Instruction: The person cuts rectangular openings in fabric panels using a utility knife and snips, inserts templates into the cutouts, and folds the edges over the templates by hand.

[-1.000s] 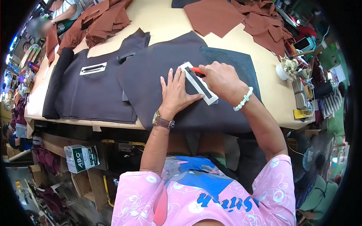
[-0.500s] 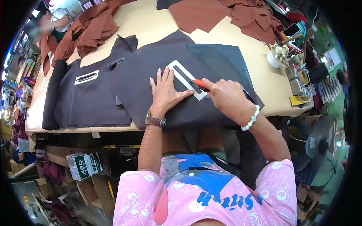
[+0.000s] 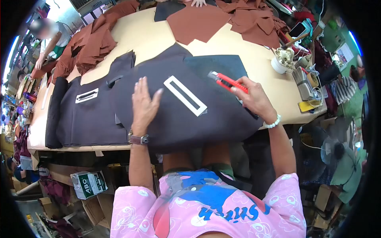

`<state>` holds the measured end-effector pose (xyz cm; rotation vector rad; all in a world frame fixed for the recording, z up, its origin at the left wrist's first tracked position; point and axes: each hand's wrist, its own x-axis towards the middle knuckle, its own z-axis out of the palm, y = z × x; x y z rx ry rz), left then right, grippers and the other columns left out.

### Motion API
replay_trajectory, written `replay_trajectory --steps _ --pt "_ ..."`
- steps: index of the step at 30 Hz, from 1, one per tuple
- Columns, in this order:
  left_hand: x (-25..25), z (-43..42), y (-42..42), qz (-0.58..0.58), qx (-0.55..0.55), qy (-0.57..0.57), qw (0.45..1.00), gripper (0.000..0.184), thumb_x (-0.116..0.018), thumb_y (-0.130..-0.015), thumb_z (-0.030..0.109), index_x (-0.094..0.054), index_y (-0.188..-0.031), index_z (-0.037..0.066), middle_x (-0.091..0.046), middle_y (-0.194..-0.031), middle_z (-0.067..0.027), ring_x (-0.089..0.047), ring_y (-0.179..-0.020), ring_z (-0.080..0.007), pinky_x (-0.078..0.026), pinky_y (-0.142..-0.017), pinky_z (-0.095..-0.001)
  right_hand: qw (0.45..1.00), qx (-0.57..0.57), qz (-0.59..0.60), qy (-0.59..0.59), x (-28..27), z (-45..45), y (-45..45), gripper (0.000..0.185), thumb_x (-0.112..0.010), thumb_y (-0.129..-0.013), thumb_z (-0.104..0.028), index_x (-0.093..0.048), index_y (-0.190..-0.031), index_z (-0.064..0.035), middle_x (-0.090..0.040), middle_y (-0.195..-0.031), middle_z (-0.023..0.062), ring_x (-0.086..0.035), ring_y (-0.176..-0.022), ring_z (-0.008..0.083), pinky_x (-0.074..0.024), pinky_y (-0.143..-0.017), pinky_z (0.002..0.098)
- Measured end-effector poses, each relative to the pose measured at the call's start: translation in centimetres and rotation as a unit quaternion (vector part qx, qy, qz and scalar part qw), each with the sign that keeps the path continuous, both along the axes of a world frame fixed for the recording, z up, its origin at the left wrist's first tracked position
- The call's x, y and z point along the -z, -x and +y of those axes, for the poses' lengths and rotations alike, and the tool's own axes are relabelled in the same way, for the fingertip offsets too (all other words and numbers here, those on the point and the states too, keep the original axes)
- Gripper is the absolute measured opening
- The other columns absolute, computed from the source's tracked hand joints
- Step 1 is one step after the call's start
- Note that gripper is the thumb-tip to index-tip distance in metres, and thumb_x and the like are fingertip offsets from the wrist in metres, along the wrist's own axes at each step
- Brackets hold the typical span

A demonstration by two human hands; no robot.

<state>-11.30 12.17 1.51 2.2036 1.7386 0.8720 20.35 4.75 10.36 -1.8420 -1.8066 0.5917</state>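
Observation:
My right hand (image 3: 256, 97) grips a red utility knife (image 3: 228, 81), its blade end pointing up-left above a dark green cutting mat (image 3: 222, 63). Fingers apart, my left hand (image 3: 145, 105) lies flat on the dark fabric piece (image 3: 158, 127). Between the hands a white rectangular frame template (image 3: 185, 96) with a long slot rests at a slant on that fabric, touched by neither hand. The mat is partly covered by the fabric. Farther left, a second white slotted frame (image 3: 87, 95) lies on other dark fabric (image 3: 91, 123).
Reddish-brown fabric pieces (image 3: 194, 22) lie along the table's far side. A white cup (image 3: 280, 63) and a stack of blocks (image 3: 303, 85) stand at the right edge. Another person (image 3: 49, 41) is at the far left, and a hand (image 3: 198, 2) shows at the top.
My left hand has come off the frame template and shifted left. The knife has lifted out of the slot and moved up-right with my right hand. Another person's hand now appears at the top.

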Motion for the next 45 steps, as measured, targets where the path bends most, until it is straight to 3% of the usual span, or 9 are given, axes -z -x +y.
replay_trajectory --steps 7,12,20,23,27,28,38,42,45 --pt "2.8 2.0 5.8 0.22 -0.164 0.036 0.961 0.059 -0.042 -0.094 0.035 -0.028 -0.137 -0.003 -0.031 -0.142 -0.021 -0.025 -0.134 -0.0355 -0.025 -0.103 -0.0595 0.979 0.109 -0.125 -0.12 8.6 6.7 -3.1 0.027 -0.06 -0.084 -0.029 -0.063 -0.093 -0.0046 -0.059 -0.094 0.0132 -0.057 -0.089 0.03 -0.0455 -0.08 0.0407" --pt "2.7 2.5 5.7 0.179 -0.135 -0.032 0.974 0.028 -0.056 -0.086 0.016 -0.062 -0.112 0.005 -0.063 -0.105 -0.0181 -0.06 -0.098 -0.0343 -0.04 -0.094 -0.0474 0.944 0.121 -0.21 -0.225 9.0 6.4 -3.2 0.031 -0.062 -0.083 -0.028 -0.062 -0.103 -0.0045 -0.059 -0.096 0.0114 -0.057 -0.09 0.0297 -0.0454 -0.08 0.0404" --pt "2.5 5.2 6.8 -0.387 -0.088 -0.047 0.917 0.033 -0.056 -0.09 0.024 -0.06 -0.11 -0.002 -0.063 -0.097 -0.0094 -0.06 -0.087 -0.0145 -0.048 -0.075 -0.0257 0.988 0.147 -0.039 -0.01 5.8 -4.0 -4.0 0.026 -0.066 -0.077 -0.012 -0.06 -0.099 -0.0005 -0.061 -0.075 0.0144 -0.061 -0.071 0.029 -0.0466 -0.067 0.0379" --pt "-3.7 3.2 4.4 -0.561 -0.043 0.278 0.779 0.047 -0.061 -0.086 0.034 -0.058 -0.11 -0.007 -0.061 -0.107 -0.0133 -0.059 -0.089 -0.0157 -0.047 -0.077 -0.0243 0.992 0.125 0.005 0.026 5.6 -3.7 -4.0 0.023 -0.065 -0.075 -0.006 -0.061 -0.097 0.0013 -0.062 -0.071 0.0147 -0.061 -0.067 0.0284 -0.0464 -0.065 0.036" --pt "-7.3 1.3 2.8 0.0 -0.01 0.345 0.939 0.05 -0.064 -0.081 0.033 -0.059 -0.102 -0.011 -0.065 -0.091 -0.0148 -0.062 -0.077 -0.018 -0.049 -0.07 -0.0278 0.997 0.041 0.038 -0.053 4.9 -1.8 -2.0 0.018 -0.063 -0.078 -0.006 -0.06 -0.094 0.0023 -0.061 -0.074 0.0121 -0.06 -0.066 0.0216 -0.0462 -0.063 0.0331" --pt "-5.5 1.3 3.1 -0.126 0.03 0.268 0.955 0.044 -0.065 -0.081 0.028 -0.06 -0.099 -0.012 -0.065 -0.081 -0.0142 -0.061 -0.072 -0.0179 -0.049 -0.066 -0.0297 0.994 0.012 0.086 -0.073 4.7 -0.7 -0.7 0.017 -0.062 -0.079 -0.006 -0.06 -0.094 0.0027 -0.061 -0.074 0.0106 -0.059 -0.066 0.0193 -0.0462 -0.063 0.0319" --pt "-2.1 1.7 0.6 -0.662 0.012 0.463 0.589 0.038 -0.071 -0.08 0.028 -0.062 -0.1 -0.004 -0.066 -0.094 -0.0168 -0.066 -0.078 -0.0208 -0.056 -0.07 -0.0292 0.797 -0.009 0.601 0.054 8.2 3.4 11.1 0.026 -0.044 -0.092 -0.004 -0.048 -0.117 0.0021 -0.057 -0.082 0.0029 -0.055 -0.068 0.0072 -0.0494 -0.058 0.021" --pt "-4.0 -0.9 -1.7 -0.511 -0.063 0.372 0.772 0.058 -0.078 -0.07 0.022 -0.052 -0.101 -0.019 -0.064 -0.094 -0.0226 -0.066 -0.077 -0.0222 -0.055 -0.068 -0.0297 0.769 0.012 0.637 0.044 8.6 0.6 10.8 0.024 -0.048 -0.093 -0.009 -0.05 -0.115 0.0011 -0.054 -0.075 -0.0001 -0.049 -0.058 0.0034 -0.0404 -0.048 0.0171" --pt "-2.8 -1.6 -2.7 -0.553 -0.083 0.297 0.774 0.057 -0.077 -0.071 0.019 -0.05 -0.1 -0.021 -0.063 -0.093 -0.0236 -0.066 -0.079 -0.0231 -0.055 -0.068 -0.0303 0.789 0.004 0.613 0.04 8.4 -0.9 10.7 0.024 -0.051 -0.094 -0.013 -0.051 -0.113 0.0012 -0.054 -0.072 -0.001 -0.044 -0.051 0.0014 -0.0349 -0.043 0.0163"
